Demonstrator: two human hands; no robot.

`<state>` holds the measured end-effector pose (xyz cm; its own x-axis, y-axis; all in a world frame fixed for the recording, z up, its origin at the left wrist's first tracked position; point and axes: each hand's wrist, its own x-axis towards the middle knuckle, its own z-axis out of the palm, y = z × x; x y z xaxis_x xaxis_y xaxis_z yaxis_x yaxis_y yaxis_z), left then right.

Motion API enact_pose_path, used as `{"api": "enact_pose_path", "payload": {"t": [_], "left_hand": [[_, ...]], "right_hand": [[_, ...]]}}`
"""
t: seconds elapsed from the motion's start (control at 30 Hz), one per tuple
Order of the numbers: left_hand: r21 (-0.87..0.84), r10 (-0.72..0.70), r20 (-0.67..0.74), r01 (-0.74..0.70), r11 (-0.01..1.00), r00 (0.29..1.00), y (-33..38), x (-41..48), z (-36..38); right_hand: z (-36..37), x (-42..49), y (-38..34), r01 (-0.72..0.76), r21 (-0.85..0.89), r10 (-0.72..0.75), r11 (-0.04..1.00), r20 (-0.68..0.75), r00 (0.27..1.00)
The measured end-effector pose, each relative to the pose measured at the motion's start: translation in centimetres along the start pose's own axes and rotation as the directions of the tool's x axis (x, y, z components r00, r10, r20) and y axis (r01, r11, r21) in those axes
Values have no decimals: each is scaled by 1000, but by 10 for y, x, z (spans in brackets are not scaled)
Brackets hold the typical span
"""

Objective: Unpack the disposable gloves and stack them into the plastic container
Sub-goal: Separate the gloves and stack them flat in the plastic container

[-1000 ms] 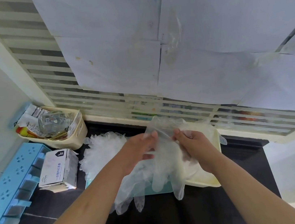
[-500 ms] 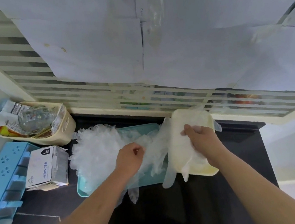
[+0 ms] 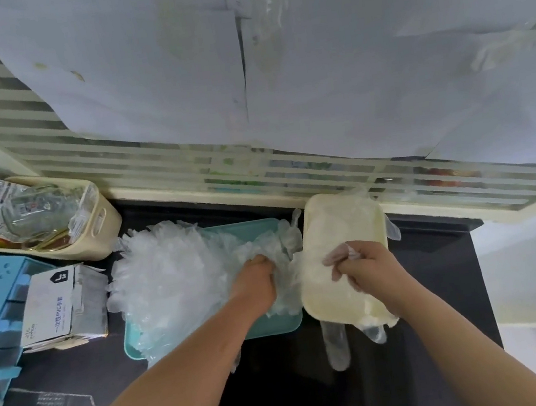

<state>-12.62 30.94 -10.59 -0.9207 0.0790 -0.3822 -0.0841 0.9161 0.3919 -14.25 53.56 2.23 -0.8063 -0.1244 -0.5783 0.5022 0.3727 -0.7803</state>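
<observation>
Both hands have dropped since a second ago, when they held one glove up between them. Now the right hand [image 3: 365,266] presses a clear glove, pinched in curled fingers, into the cream plastic container [image 3: 340,227] — glove tips trail over its near edge. Left hand [image 3: 256,278] closes on the loose glove pile [image 3: 167,279] in the teal tray [image 3: 279,328], just left of the container and nearer that hand.

Soft, even daylight filters through the slatted window [image 3: 185,166] — bright above, dim on the dark desk [image 3: 286,389], which shows a faint sheen. Shadows are weak. Wide-angle bending curves the edges, and the whole frame is slightly soft — fine print blurs.
</observation>
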Motion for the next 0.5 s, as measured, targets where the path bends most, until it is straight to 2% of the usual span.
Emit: {"api": "enact_pose_path", "payload": {"t": [0.1, 0.2, 0.27, 0.37, 0.43, 0.5], "left_hand": [[-229, -122, -122, 92, 969, 985, -3, -2, -18], [-486, -259, -193, 138, 863, 946, -2, -10, -44], [-672, -380, -192, 161, 722, 905, -2, -16, -62], [-879, -457, -107, 131, 459, 883, -3, -24, -90], [-969, -402, 8, 107, 223, 916, -7, -28, -107], [-992, -192, 98, 110, 56, 977, -14, -34, -122]], "right_hand": [[2, 1, -5, 20, 6, -20, 1000, 36, 999], [5, 4, -11, 49, 22, -50, 999, 74, 996], [10, 5, -16, 69, 8, -69, 998, 100, 993], [19, 4, -24, 102, -72, -91, 992, 143, 986], [23, 2, -28, 121, -106, -103, 987, 167, 981], [25, 2, -33, 130, -81, -114, 988, 178, 977]]}}
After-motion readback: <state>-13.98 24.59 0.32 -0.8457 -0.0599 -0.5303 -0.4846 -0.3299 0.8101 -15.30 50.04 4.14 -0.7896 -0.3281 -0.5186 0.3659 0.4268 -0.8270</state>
